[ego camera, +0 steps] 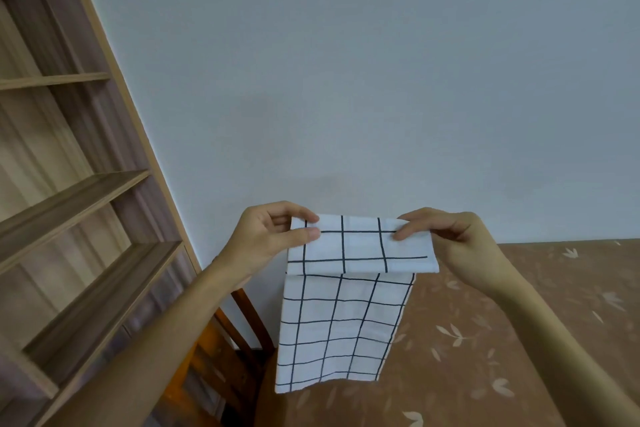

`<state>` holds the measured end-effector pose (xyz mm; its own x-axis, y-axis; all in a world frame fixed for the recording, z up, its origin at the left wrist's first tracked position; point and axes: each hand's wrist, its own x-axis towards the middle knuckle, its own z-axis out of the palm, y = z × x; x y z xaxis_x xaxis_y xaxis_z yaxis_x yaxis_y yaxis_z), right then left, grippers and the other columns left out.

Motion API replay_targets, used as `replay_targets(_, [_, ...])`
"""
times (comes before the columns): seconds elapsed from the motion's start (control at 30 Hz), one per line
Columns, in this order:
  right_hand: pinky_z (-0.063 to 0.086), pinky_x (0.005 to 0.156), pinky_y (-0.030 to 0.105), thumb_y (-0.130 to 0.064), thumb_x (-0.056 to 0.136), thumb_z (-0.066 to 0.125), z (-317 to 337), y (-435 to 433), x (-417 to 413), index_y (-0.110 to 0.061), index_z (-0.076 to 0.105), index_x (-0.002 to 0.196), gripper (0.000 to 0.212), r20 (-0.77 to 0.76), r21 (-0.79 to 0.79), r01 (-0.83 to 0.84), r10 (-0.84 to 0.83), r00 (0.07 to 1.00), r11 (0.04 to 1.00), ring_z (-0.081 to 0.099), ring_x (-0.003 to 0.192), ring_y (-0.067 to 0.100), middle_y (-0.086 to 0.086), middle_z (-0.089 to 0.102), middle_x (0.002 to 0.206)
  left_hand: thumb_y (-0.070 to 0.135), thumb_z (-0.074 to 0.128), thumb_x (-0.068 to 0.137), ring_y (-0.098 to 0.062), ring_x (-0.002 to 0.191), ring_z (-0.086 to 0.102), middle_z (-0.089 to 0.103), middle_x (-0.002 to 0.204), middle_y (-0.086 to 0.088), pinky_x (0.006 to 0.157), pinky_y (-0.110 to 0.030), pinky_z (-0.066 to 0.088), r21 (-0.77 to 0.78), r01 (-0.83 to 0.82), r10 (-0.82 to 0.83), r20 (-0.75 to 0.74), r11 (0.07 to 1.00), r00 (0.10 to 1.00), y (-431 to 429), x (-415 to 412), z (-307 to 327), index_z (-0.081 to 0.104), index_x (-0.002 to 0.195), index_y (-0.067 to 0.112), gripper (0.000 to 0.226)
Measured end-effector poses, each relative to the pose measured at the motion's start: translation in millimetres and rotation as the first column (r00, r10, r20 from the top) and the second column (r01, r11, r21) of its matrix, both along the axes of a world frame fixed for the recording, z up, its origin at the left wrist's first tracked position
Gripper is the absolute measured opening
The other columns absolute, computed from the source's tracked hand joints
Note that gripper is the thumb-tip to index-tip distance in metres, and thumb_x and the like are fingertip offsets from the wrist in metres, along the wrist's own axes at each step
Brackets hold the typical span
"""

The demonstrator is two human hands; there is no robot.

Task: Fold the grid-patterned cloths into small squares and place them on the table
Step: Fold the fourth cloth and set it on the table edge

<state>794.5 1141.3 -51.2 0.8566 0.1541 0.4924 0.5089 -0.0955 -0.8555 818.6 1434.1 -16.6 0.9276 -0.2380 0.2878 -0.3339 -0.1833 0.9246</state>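
Observation:
A white cloth with a dark grid pattern (341, 326) hangs in the air in front of me, above the near left part of the table (519, 340). It is a narrow strip, and its top end is folded over toward me as a short flap. My left hand (268, 236) pinches the top left corner between thumb and fingers. My right hand (450, 236) pinches the top right corner the same way. The cloth's lower end hangs free just above the tablecloth.
The table carries a brown tablecloth with pale leaf prints. A wooden chair (239, 350) stands at the table's left end. A tall wooden shelf unit (86, 218) fills the left side. A plain pale wall (346, 80) is behind.

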Motion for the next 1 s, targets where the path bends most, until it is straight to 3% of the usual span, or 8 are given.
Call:
replay_targets(0.1, [0.057,0.087,0.031,0.013,0.095,0.042,1,5,-1,-0.022,0.07,0.117,0.05,-0.067,0.172,0.107,-0.096,0.993,0.979,0.072,0.098,0.02,0.007,0.078,0.105,0.008,0.08,0.077,-0.025,0.092,0.07,0.077,0.1,-0.009,0.094,-0.042,0.055,-0.063,0.002,-0.001,0.019,0.998,1.0,0,-1,2,0.076,0.101,0.013,0.025])
replay_targets(0.2, [0.05,0.091,0.043,-0.034,0.103,0.039,3,7,1,-0.025,0.069,0.119,0.035,-0.298,0.373,0.081,0.037,0.954,0.924,0.071,0.096,0.025,0.011,0.075,0.109,0.004,0.076,0.083,-0.023,0.093,0.07,0.076,0.102,-0.01,0.096,-0.043,0.054,-0.092,0.009,-0.006,0.028,0.996,1.0,-1,-2,5,0.073,0.114,0.016,0.033])
replay_targets(0.27, [0.05,0.091,0.039,-0.058,0.093,0.047,1,7,0,-0.03,0.062,0.128,0.048,-0.362,0.308,0.012,0.106,0.926,0.951,0.072,0.103,0.019,0.006,0.074,0.117,0.005,0.075,0.084,-0.028,0.093,0.07,0.075,0.104,-0.017,0.099,-0.047,0.054,-0.103,0.013,-0.008,0.05,0.995,0.999,-4,-4,5,0.072,0.117,0.02,0.036])
replay_targets(0.37, [0.054,0.092,0.031,-0.043,0.083,0.076,-4,13,-5,-0.03,0.065,0.124,0.045,-0.321,0.06,-0.02,0.038,0.946,0.998,0.071,0.109,0.012,-0.005,0.074,0.119,0.014,0.077,0.08,-0.047,0.105,0.065,0.069,0.109,-0.032,0.104,-0.053,0.051,-0.147,0.019,-0.011,0.056,0.989,0.998,-8,-6,5,0.068,0.122,0.024,0.044])
replay_targets(0.5, [0.058,0.085,0.029,-0.012,0.084,0.076,-4,21,-7,-0.012,0.076,0.107,0.023,-0.285,0.095,0.013,0.014,0.958,0.995,0.075,0.099,0.017,0.001,0.079,0.104,0.019,0.077,0.077,-0.041,0.108,0.067,0.072,0.112,-0.024,0.101,-0.046,0.054,-0.195,0.004,0.002,0.027,0.981,1.0,-9,-7,4,0.064,0.127,0.026,0.053])
replay_targets(0.6, [0.057,0.076,0.018,-0.01,0.088,0.072,-1,21,-9,-0.011,0.077,0.104,0.017,-0.245,0.106,0.019,0.008,0.97,0.994,0.076,0.095,0.014,0.001,0.08,0.101,0.015,0.076,0.079,-0.02,0.108,0.072,0.076,0.114,-0.001,0.087,-0.032,0.06,-0.113,0.051,-0.058,-0.061,0.992,0.996,-7,-8,-1,0.062,0.127,0.022,0.051])
replay_targets(0.7, [0.058,0.074,0.02,-0.015,0.092,0.068,-1,21,-5,-0.012,0.075,0.104,0.015,-0.229,0.094,0.047,-0.025,0.973,0.994,0.076,0.095,0.015,-0.001,0.08,0.1,0.004,0.07,0.088,-0.01,0.103,0.073,0.076,0.112,0.011,0.076,-0.021,0.059,0.015,0.107,-0.105,-0.103,0.994,0.989,-7,-11,-9,0.062,0.125,0.017,0.04])
replay_targets(1.0, [0.05,0.083,0.016,-0.032,0.102,0.05,-4,31,-5,-0.024,0.067,0.104,0.019,-0.146,0.021,0.081,-0.077,0.986,0.997,0.069,0.094,-0.004,-0.019,0.076,0.096,0.008,0.061,0.096,-0.006,0.117,0.066,0.07,0.124,0.016,0.09,-0.018,0.054,0.113,0.175,-0.172,-0.041,0.978,0.984,-11,-9,-12,0.058,0.129,0.022,0.036])
